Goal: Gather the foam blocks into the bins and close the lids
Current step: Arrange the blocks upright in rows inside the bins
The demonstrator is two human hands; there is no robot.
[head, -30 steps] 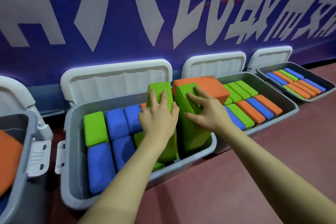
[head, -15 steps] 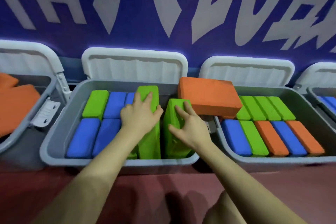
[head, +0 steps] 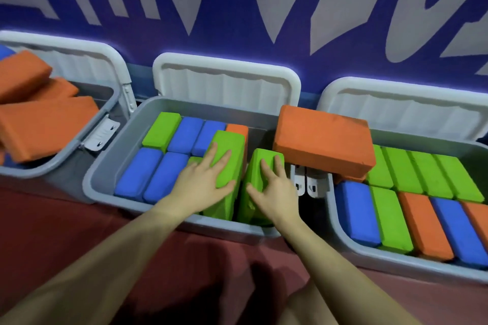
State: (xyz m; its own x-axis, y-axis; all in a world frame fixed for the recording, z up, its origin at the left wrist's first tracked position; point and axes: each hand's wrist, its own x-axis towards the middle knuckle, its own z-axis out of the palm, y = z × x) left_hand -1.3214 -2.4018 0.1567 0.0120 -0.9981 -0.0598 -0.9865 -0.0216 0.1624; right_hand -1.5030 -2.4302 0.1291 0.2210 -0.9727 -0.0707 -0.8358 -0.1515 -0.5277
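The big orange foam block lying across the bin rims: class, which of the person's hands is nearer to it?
Right. The right hand lies just beside the orange block; the left hand is farther left.

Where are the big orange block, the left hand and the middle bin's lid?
big orange block [head: 323, 137], head view, top face.
left hand [head: 203, 179], head view, back of hand.
middle bin's lid [head: 227, 84], head view, inner panel.

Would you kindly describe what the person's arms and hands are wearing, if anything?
Both forearms are bare as far as the picture shows: no sleeves, gloves, watch, rings or bracelets appear on the left hand or the right hand. Anything worn higher up lies out of view.
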